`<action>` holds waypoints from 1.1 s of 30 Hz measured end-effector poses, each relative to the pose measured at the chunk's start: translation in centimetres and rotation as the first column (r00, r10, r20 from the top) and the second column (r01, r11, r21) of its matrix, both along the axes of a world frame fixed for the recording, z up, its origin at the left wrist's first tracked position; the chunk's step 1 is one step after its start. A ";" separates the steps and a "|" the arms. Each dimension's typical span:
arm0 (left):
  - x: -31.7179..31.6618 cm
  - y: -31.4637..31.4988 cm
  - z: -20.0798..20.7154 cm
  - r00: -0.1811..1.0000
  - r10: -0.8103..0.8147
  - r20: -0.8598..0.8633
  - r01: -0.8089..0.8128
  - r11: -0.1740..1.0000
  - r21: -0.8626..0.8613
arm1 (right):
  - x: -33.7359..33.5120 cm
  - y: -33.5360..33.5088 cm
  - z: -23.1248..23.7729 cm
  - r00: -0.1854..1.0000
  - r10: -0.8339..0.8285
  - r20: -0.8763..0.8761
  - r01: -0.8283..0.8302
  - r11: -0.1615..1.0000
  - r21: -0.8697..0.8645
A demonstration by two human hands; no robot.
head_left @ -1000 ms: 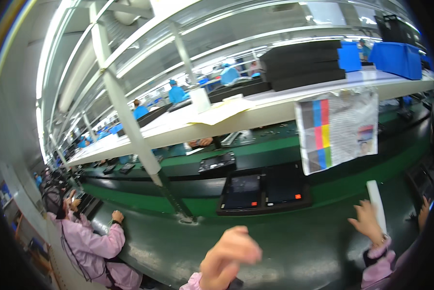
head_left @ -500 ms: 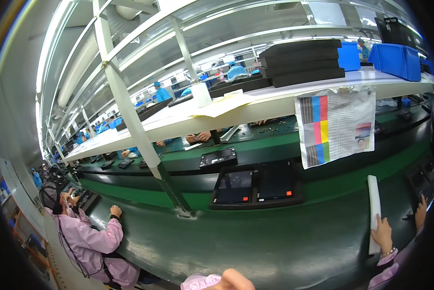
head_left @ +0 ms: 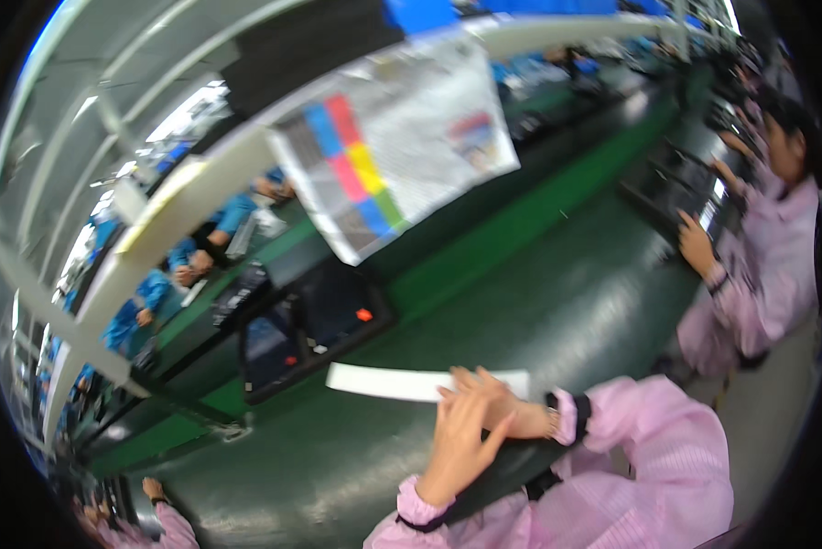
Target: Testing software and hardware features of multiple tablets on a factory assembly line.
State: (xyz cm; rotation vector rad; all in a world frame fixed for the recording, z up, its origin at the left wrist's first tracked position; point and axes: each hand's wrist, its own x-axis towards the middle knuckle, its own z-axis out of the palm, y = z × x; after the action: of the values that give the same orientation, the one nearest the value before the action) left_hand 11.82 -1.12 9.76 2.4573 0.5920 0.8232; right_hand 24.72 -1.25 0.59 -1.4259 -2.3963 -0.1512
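A long flat white strip [head_left: 383, 382] lies across the green worktop in front of me, its left end bare. My right hand [head_left: 513, 416] reaches in from the right and grips the strip near its right end, fingers over the top face. My left hand [head_left: 461, 444] comes up from the lower edge and crosses in front of the right hand. Its thumb stands apart from its fingers, whose tips are by the strip's near edge; nothing shows between them. Part of the right hand and strip is covered by the left hand.
Beyond the strip, a black tray [head_left: 379, 322] holds two dark tablets [head_left: 333, 297] with orange stickers. A printed sheet [head_left: 411, 146] with colour blocks hangs from the shelf [head_left: 182, 201]. A metal post [head_left: 182, 399] rises at left. Co-workers [head_left: 777, 242] sit on both sides.
The view has turned to the right and down. The white strip, upright at the far right before, now lies crosswise near the middle, and my left hand has come up beside the right.
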 end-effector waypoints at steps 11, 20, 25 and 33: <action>4.1 -3.1 -2.6 0.977 -0.171 -0.126 0.132 0.954 -0.269 | -2.3 0.5 -1.8 0.755 -0.007 0.656 0.118 0.985 -0.125; 1.8 -4.7 -5.1 0.975 -0.199 0.102 0.223 0.835 -0.504 | -1.8 -0.2 -0.3 0.813 -0.051 0.580 0.133 0.986 -0.100; 1.9 -4.3 -5.4 0.975 -0.181 0.133 0.224 0.827 -0.516 | -2.1 0.1 -0.7 0.804 -0.073 0.590 0.145 0.986 -0.076; 1.9 -4.5 -5.4 0.973 -0.181 0.144 0.231 0.812 -0.537 | -2.5 -0.2 -0.6 0.841 -0.137 0.524 0.196 0.979 -0.059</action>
State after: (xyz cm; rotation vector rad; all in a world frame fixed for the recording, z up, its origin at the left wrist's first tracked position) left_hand 13.68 -5.61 4.38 1.9002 0.4408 0.5653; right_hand 22.25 -1.42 0.03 -1.8396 -2.7241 -0.5167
